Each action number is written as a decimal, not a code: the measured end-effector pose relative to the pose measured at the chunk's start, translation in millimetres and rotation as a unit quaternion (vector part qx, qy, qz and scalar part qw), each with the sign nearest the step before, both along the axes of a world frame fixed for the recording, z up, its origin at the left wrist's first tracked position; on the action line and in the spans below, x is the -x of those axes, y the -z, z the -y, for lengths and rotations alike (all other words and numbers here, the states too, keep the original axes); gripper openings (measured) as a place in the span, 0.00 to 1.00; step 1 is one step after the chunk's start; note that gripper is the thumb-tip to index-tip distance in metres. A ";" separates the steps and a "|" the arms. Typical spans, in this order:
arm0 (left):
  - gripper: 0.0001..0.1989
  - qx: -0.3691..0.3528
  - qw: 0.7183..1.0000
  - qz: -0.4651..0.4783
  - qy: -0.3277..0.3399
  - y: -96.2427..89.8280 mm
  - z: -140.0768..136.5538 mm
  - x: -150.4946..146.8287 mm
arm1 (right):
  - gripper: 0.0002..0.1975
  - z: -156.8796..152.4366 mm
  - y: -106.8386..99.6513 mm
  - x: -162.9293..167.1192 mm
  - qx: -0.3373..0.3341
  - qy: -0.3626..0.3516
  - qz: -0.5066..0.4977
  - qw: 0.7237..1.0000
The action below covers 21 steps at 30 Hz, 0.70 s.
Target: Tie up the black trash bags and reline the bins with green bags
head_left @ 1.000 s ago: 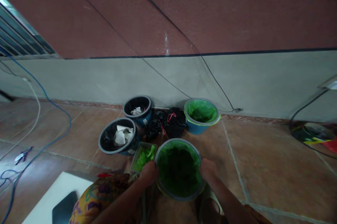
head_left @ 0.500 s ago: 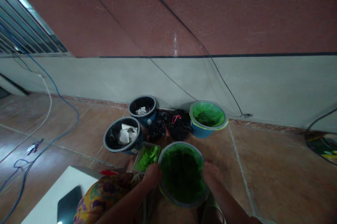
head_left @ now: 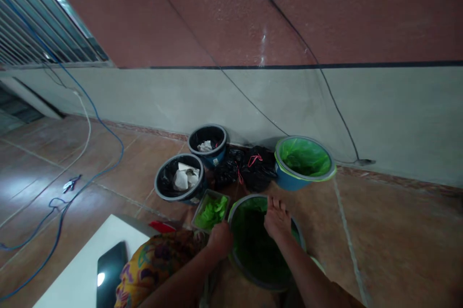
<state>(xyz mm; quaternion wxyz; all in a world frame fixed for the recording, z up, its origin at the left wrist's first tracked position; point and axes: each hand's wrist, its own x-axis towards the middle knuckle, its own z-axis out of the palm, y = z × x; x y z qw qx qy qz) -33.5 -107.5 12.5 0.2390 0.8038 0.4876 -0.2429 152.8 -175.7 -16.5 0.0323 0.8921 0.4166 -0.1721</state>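
Observation:
A trash bin (head_left: pixel 267 281) with a grey rim and a green plastic liner (head_left: pixel 253 250) stands on the floor between my legs. At its left rim my left hand (head_left: pixel 220 240) is closed, gripping the edge. My right hand (head_left: pixel 278 218) reaches across the opening to the far rim, fingers stretched out over the edge; its thumb is hidden. The inside is too dark to make out. Just left of the bin is a clear plastic box (head_left: pixel 197 223) holding bunched light-green bags (head_left: pixel 211 211).
Behind stand a blue bin with a green liner (head_left: pixel 289 182), black tied bags (head_left: pixel 258 168) and two black-lined bins (head_left: pixel 181 197) (head_left: pixel 208 156) with paper. At left are a white surface (head_left: pixel 72 269) with a phone (head_left: pixel 112 269), keys (head_left: pixel 71 183) and a blue cable (head_left: pixel 112 168). A wall rises behind.
My right hand has moved from the bin's right rim to its far rim. The left hand stays at the left rim. The whole view has shifted slightly.

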 end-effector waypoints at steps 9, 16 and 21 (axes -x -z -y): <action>0.16 0.029 1.000 -0.005 0.001 -4.8 1.8 -4.0 | 0.32 -5.3 -13.0 14.7 0.000 0.001 0.001 1.000; 0.16 0.037 0.999 -0.020 -0.028 -3.5 2.1 -8.2 | 0.35 -12.1 -19.9 76.0 -0.050 -0.167 -0.113 0.978; 0.16 0.048 0.999 -0.015 -0.021 1.6 -2.2 -8.6 | 0.37 -8.0 -16.7 77.5 -0.025 -0.204 -0.150 0.967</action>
